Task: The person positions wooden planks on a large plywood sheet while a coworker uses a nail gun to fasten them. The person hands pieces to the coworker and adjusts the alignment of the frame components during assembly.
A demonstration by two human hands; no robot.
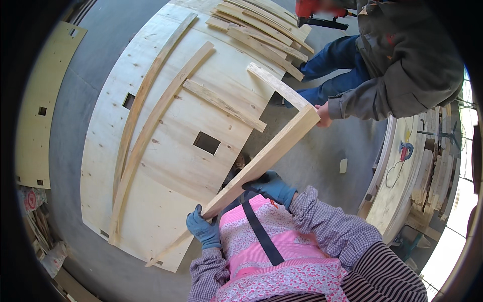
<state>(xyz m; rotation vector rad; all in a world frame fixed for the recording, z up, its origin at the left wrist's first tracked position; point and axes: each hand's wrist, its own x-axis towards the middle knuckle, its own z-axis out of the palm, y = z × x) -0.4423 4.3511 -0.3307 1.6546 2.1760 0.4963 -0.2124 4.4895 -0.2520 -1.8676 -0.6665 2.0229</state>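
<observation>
A long pale wooden board (264, 162) slants from my lap up to the right. My left hand (204, 229), in a blue glove, is closed round its near end. Further along, my right hand (271, 187), gloved too, grips its near side. At the far end a second wooden strip (279, 86) meets the board at an angle; whether they are fastened I cannot tell. A co-worker's hand (323, 115) holds that corner. Past my left hand another strip (171, 247) slopes down over the plywood sheet's edge.
A large plywood sheet (166, 189) with square cutouts carries two long strips (156, 113), a shorter strip (224, 104) and a stack of strips (259, 32). The co-worker has a red nail gun (322, 14). A corded red tool (405, 151) lies on a panel to the right.
</observation>
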